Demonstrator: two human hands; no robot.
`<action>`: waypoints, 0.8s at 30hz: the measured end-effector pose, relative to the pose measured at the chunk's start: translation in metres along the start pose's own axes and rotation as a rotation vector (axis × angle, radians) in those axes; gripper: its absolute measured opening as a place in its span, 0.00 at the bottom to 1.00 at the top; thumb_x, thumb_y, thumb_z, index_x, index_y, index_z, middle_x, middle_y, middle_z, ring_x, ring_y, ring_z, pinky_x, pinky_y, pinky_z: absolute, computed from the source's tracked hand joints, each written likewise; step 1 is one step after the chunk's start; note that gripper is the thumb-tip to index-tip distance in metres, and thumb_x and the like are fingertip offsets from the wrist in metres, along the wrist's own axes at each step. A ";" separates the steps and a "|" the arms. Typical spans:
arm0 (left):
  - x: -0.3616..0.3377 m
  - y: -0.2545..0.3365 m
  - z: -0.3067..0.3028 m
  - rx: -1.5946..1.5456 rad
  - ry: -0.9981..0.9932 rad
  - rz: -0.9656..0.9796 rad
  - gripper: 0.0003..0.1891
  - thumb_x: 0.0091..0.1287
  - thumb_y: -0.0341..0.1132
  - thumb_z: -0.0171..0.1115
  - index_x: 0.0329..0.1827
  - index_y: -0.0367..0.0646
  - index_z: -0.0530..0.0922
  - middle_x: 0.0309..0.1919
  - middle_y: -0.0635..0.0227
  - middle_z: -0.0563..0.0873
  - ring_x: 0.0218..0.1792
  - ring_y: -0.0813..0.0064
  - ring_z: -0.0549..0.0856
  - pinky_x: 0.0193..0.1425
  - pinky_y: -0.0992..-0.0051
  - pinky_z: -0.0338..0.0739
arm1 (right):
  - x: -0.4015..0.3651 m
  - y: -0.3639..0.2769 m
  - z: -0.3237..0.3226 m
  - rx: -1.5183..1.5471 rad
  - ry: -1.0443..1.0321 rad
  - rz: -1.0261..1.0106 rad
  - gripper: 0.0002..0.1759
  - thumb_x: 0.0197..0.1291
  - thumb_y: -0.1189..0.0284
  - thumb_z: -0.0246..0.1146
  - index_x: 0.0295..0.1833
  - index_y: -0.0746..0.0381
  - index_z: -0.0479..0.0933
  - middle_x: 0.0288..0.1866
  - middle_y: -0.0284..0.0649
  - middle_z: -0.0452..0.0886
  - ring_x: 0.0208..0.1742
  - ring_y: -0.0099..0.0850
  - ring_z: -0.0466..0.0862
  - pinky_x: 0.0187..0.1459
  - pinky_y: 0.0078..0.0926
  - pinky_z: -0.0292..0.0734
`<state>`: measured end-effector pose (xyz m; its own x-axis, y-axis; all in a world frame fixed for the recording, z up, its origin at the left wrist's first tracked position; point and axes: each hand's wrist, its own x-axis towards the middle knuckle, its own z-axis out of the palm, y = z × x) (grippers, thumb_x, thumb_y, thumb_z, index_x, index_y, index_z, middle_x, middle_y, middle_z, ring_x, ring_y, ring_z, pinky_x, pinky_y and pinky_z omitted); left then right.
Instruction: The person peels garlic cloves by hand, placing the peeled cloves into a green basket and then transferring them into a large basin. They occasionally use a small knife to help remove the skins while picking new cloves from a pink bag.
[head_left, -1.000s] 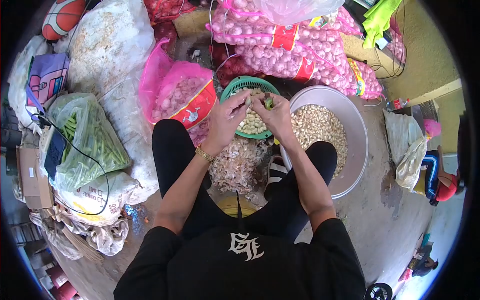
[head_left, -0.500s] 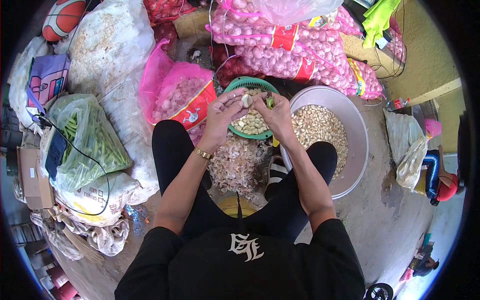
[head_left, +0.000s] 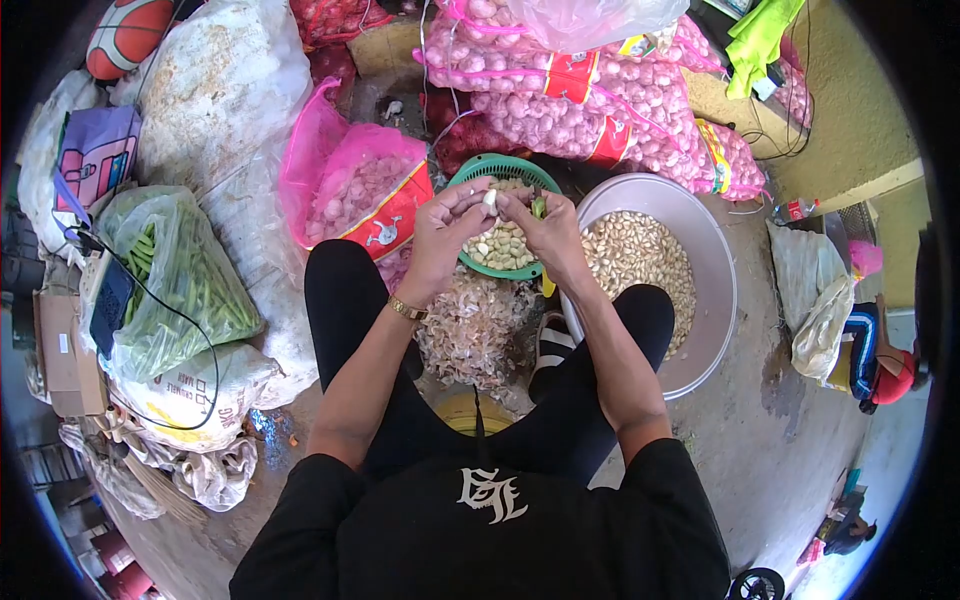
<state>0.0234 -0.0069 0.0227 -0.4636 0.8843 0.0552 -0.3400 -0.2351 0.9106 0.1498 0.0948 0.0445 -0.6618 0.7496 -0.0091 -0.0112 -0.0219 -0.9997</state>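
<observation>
Over the green basket [head_left: 489, 166], my left hand [head_left: 443, 226] pinches a pale garlic clove [head_left: 490, 198] between thumb and fingers. My right hand [head_left: 546, 229] meets it from the other side, fingertips at the clove. That hand is closed around what looks like a small knife [head_left: 538, 207]; a green part shows at the fingers, and its blade is hidden. Peeled cloves [head_left: 500, 246] lie in the basket below my hands. Between my legs is a heap of papery garlic skins [head_left: 470, 335]. To the right, a large whitish tub [head_left: 716, 330] holds many unpeeled cloves [head_left: 640, 255].
Pink net sacks of garlic [head_left: 620, 100] are stacked ahead. An opened pink sack [head_left: 350, 190] stands front left. Farther left are a clear bag of green pods [head_left: 180, 280] and a big white sack [head_left: 220, 100]. Another person [head_left: 885, 360] is at the far right.
My fingers have shifted slightly around the clove, and my right hand has moved a little left, closer to my left hand. The surroundings look the same.
</observation>
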 end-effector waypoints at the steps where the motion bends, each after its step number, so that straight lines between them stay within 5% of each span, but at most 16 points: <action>1: 0.000 0.002 0.001 -0.027 0.007 -0.011 0.17 0.74 0.25 0.57 0.64 0.33 0.74 0.55 0.60 0.84 0.54 0.73 0.85 0.60 0.72 0.82 | 0.003 0.009 0.000 0.004 0.002 -0.035 0.10 0.64 0.70 0.68 0.40 0.68 0.84 0.32 0.32 0.85 0.32 0.16 0.78 0.35 0.18 0.73; 12: 0.002 -0.001 0.001 -0.083 0.043 -0.196 0.12 0.73 0.29 0.59 0.56 0.34 0.80 0.50 0.64 0.85 0.51 0.74 0.86 0.56 0.71 0.86 | 0.003 0.015 -0.005 -0.084 0.010 -0.078 0.08 0.67 0.72 0.66 0.41 0.66 0.81 0.33 0.28 0.81 0.33 0.13 0.75 0.35 0.14 0.70; 15: 0.002 -0.001 -0.001 -0.132 0.020 -0.246 0.12 0.73 0.29 0.60 0.55 0.35 0.81 0.49 0.64 0.86 0.49 0.75 0.86 0.54 0.72 0.86 | 0.001 0.013 -0.005 -0.088 0.023 -0.128 0.09 0.64 0.70 0.67 0.35 0.66 0.81 0.26 0.28 0.78 0.27 0.15 0.72 0.28 0.19 0.66; 24: 0.003 0.003 -0.007 -0.171 -0.025 -0.315 0.13 0.72 0.30 0.61 0.57 0.35 0.79 0.48 0.64 0.86 0.45 0.76 0.87 0.52 0.74 0.87 | -0.003 0.001 -0.011 -0.037 0.003 -0.071 0.09 0.65 0.71 0.65 0.41 0.68 0.81 0.33 0.30 0.81 0.34 0.15 0.74 0.33 0.17 0.69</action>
<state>0.0154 -0.0079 0.0228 -0.2947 0.9332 -0.2058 -0.5959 -0.0111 0.8030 0.1601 0.0996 0.0429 -0.6578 0.7507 0.0617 -0.0302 0.0557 -0.9980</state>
